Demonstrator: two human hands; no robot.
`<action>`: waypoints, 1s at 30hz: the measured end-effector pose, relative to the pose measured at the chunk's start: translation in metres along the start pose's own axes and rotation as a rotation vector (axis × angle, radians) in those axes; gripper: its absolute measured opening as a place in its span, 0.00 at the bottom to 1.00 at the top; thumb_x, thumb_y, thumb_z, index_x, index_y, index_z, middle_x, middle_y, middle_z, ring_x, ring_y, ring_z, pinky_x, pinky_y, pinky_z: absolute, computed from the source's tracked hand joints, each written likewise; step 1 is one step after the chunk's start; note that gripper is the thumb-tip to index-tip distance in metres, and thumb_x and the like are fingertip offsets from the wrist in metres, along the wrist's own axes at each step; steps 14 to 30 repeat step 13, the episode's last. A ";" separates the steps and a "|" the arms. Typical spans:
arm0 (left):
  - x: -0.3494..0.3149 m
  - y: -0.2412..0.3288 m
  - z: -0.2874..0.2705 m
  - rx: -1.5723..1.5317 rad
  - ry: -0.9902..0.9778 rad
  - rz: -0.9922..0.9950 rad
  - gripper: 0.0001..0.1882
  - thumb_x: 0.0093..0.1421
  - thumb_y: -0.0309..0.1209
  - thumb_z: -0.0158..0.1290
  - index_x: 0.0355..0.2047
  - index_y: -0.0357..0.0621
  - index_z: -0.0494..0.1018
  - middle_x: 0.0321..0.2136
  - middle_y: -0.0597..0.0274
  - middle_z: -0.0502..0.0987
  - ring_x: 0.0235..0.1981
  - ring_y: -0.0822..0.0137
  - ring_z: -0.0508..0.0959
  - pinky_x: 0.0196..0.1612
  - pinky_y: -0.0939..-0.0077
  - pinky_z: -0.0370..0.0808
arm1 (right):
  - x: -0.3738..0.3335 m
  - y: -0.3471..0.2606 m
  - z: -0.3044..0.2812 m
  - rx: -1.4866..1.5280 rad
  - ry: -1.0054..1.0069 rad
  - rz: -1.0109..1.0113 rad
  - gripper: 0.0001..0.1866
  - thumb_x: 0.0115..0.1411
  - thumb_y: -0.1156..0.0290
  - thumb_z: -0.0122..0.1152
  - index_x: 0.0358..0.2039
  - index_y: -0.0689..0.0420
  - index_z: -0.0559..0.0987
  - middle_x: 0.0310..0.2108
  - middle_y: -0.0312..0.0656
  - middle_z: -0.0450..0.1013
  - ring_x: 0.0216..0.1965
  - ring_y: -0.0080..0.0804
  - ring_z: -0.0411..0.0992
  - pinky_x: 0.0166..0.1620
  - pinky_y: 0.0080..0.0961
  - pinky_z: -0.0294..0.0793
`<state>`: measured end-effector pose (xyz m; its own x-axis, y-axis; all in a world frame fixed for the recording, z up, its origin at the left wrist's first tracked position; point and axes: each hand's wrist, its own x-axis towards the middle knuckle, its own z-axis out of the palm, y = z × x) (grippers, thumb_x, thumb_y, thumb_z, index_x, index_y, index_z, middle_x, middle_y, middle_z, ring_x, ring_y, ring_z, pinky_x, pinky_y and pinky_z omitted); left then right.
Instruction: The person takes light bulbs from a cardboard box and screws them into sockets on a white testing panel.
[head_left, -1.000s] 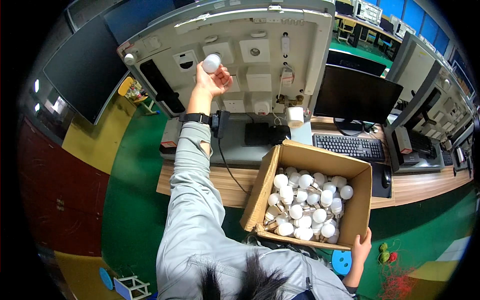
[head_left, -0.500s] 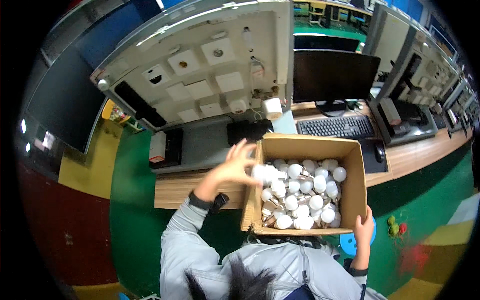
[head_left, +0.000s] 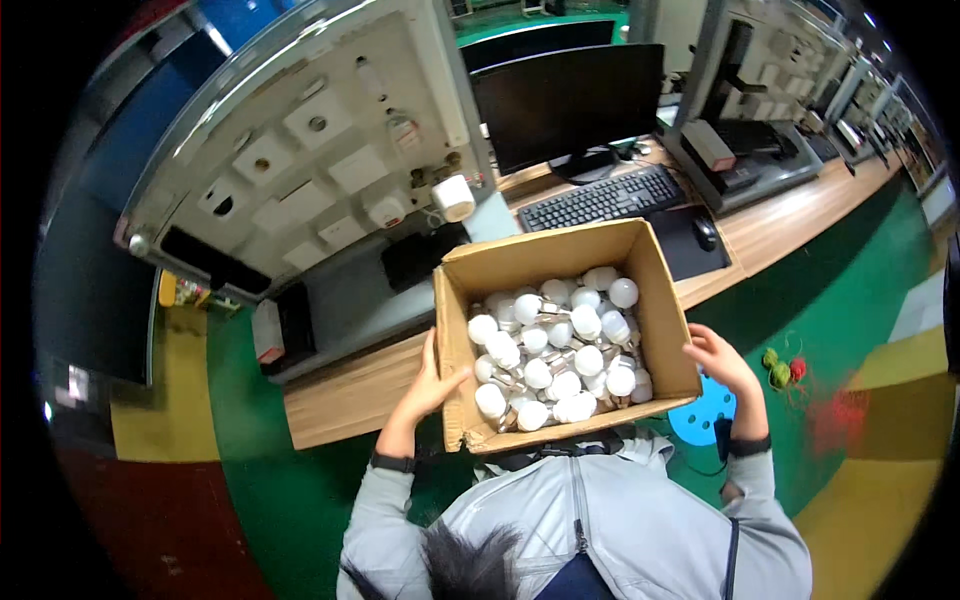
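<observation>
An open cardboard box (head_left: 660, 300) sits in front of my body, at the near edge of the desk. Many white light bulbs (head_left: 537, 373) lie jumbled inside it, some with metal bases showing. My left hand (head_left: 425, 388) presses against the box's left wall, thumb toward the near corner and fingers running up along the side. At the opposite wall, my right hand (head_left: 722, 360) has its fingertips on the outside near the front right corner. Both hands hold the box from its sides, and no bulb is in either one.
Behind the box stand a black keyboard (head_left: 601, 198), a monitor (head_left: 570, 105) and a mouse (head_left: 705, 234) on the wooden desk (head_left: 350, 395). A panel (head_left: 290, 180) with mounted switches and sensors rises at the left. A blue stool (head_left: 703, 412) is at the right.
My left hand has let go of a white bulb over the box and moved down to its left wall. The view has turned, and the box sits tilted differently. My right hand stays at the right wall.
</observation>
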<state>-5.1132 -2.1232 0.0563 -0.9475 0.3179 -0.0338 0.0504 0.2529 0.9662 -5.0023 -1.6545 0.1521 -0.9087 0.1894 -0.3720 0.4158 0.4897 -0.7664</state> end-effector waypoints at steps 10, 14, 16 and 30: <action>-0.046 -0.033 0.033 -0.521 -0.052 -0.389 0.34 0.56 0.28 0.55 0.60 0.41 0.53 0.51 0.57 0.67 0.52 0.62 0.69 0.52 0.67 0.69 | 0.082 0.030 -0.009 0.387 -0.376 -0.242 0.39 0.57 0.48 0.56 0.64 0.49 0.53 0.57 0.39 0.61 0.52 0.35 0.65 0.51 0.33 0.68; -0.037 -0.029 0.039 -0.700 -0.083 -0.472 0.32 0.60 0.38 0.52 0.61 0.42 0.52 0.53 0.58 0.66 0.53 0.61 0.68 0.53 0.65 0.69 | 0.076 0.019 -0.017 0.598 -0.367 0.061 0.38 0.59 0.40 0.45 0.62 0.54 0.59 0.56 0.40 0.65 0.52 0.32 0.66 0.53 0.30 0.66; -0.037 -0.029 0.039 -0.700 -0.083 -0.472 0.32 0.60 0.38 0.52 0.61 0.42 0.52 0.53 0.58 0.66 0.53 0.61 0.68 0.53 0.65 0.69 | 0.076 0.019 -0.017 0.598 -0.367 0.061 0.38 0.59 0.40 0.45 0.62 0.54 0.59 0.56 0.40 0.65 0.52 0.32 0.66 0.53 0.30 0.66; -0.037 -0.029 0.039 -0.700 -0.083 -0.472 0.32 0.60 0.38 0.52 0.61 0.42 0.52 0.53 0.58 0.66 0.53 0.61 0.68 0.53 0.65 0.69 | 0.076 0.019 -0.017 0.598 -0.367 0.061 0.38 0.59 0.40 0.45 0.62 0.54 0.59 0.56 0.40 0.65 0.52 0.32 0.66 0.53 0.30 0.66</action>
